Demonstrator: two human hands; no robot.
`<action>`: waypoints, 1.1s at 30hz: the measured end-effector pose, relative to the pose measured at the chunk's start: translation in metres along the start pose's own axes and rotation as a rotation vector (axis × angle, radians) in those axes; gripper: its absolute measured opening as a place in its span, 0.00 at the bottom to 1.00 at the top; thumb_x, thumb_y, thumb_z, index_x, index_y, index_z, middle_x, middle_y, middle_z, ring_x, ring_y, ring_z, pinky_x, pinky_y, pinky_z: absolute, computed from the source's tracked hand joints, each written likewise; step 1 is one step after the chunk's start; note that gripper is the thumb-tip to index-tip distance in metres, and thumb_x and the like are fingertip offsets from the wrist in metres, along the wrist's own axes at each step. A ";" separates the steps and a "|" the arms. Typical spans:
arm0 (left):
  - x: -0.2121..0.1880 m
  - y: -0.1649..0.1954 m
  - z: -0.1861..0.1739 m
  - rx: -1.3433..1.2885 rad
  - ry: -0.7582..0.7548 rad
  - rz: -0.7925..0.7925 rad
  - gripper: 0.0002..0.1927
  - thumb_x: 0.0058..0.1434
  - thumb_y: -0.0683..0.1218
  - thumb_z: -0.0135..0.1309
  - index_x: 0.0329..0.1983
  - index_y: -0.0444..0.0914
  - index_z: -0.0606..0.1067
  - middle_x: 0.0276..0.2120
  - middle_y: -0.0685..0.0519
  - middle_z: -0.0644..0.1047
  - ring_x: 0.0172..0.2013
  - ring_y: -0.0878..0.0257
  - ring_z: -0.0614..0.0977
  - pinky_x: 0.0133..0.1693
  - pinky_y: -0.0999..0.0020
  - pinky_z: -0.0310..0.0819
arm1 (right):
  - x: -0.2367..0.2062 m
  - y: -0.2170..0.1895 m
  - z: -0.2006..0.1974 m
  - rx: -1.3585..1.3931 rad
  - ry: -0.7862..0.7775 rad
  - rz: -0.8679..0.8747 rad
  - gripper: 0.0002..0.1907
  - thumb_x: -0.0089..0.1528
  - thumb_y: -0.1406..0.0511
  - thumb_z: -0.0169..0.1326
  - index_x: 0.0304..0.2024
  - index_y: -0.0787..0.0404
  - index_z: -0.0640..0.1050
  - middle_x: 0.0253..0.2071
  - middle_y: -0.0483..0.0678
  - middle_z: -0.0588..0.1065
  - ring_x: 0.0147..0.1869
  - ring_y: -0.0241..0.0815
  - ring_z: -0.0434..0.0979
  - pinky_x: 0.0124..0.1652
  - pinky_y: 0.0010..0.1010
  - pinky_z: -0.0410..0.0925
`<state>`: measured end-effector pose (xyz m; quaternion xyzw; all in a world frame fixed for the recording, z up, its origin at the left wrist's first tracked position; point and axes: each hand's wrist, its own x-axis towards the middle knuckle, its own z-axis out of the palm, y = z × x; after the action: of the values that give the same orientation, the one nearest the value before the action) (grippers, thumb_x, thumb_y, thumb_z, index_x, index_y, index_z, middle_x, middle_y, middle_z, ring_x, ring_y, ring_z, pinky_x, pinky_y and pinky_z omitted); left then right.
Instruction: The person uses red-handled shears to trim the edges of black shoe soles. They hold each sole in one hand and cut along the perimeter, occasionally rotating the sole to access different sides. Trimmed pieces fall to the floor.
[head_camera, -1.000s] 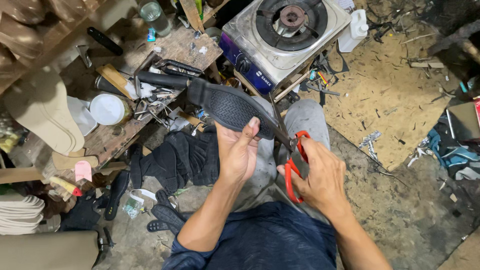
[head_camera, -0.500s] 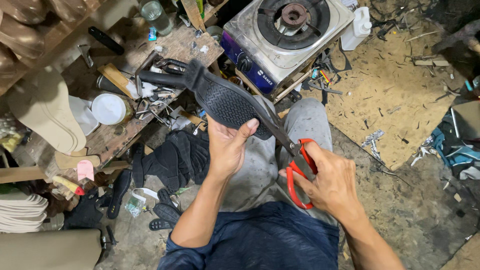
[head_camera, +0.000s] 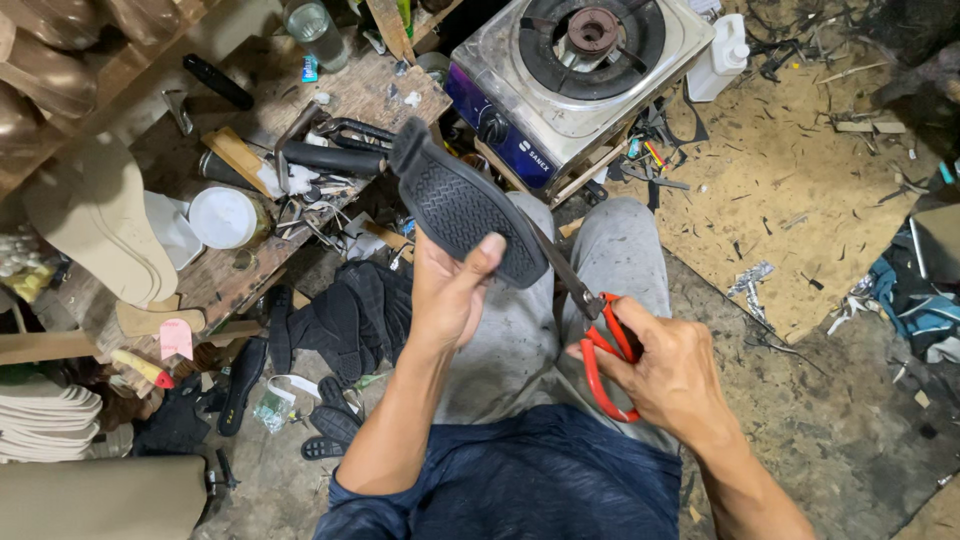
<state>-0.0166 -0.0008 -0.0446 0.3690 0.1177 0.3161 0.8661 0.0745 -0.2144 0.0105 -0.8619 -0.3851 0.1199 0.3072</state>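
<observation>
My left hand (head_camera: 452, 290) grips a black rubber shoe sole (head_camera: 460, 205), tread side up, its far end pointing toward the workbench. Thumb lies across the sole's near end. My right hand (head_camera: 668, 375) holds red-handled scissors (head_camera: 600, 345), fingers through the loops. The scissor blades run up under the sole's right edge, partly hidden behind it. Both hands hover over my lap, above grey trousers (head_camera: 560, 320).
A single-burner gas stove (head_camera: 575, 65) stands ahead. A cluttered wooden workbench (head_camera: 250, 150) with tools, a white lid (head_camera: 222, 217) and a glass jar sits at left. Beige insoles (head_camera: 95, 225) and black sole pieces (head_camera: 330, 310) lie at left; a white bottle (head_camera: 720, 55) stands on the scrap-strewn floor.
The sole has turned more upright, its far end swinging toward the stove. My right hand with the scissors has shifted slightly lower and to the right.
</observation>
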 end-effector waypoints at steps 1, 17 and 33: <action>0.001 0.001 -0.001 -0.013 0.015 -0.005 0.32 0.64 0.32 0.59 0.69 0.37 0.62 0.55 0.49 0.74 0.55 0.61 0.79 0.59 0.65 0.77 | 0.001 0.000 -0.001 0.024 -0.027 0.039 0.21 0.50 0.54 0.69 0.34 0.59 0.77 0.17 0.51 0.76 0.17 0.52 0.75 0.23 0.40 0.68; -0.003 -0.002 0.001 -0.026 0.017 -0.049 0.32 0.65 0.33 0.59 0.70 0.39 0.63 0.57 0.52 0.74 0.54 0.64 0.78 0.53 0.70 0.76 | 0.004 -0.008 0.005 -0.074 0.064 -0.104 0.24 0.49 0.50 0.69 0.34 0.59 0.75 0.17 0.49 0.74 0.21 0.53 0.76 0.24 0.42 0.66; -0.001 0.008 -0.002 0.046 -0.034 -0.107 0.34 0.63 0.31 0.58 0.71 0.39 0.61 0.57 0.51 0.74 0.56 0.61 0.79 0.55 0.66 0.78 | 0.005 -0.003 0.000 -0.018 -0.034 -0.004 0.23 0.48 0.53 0.70 0.35 0.58 0.77 0.18 0.52 0.76 0.20 0.55 0.77 0.25 0.42 0.68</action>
<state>-0.0224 0.0041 -0.0404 0.3875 0.1299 0.2600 0.8749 0.0761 -0.2094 0.0125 -0.8616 -0.3932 0.1305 0.2933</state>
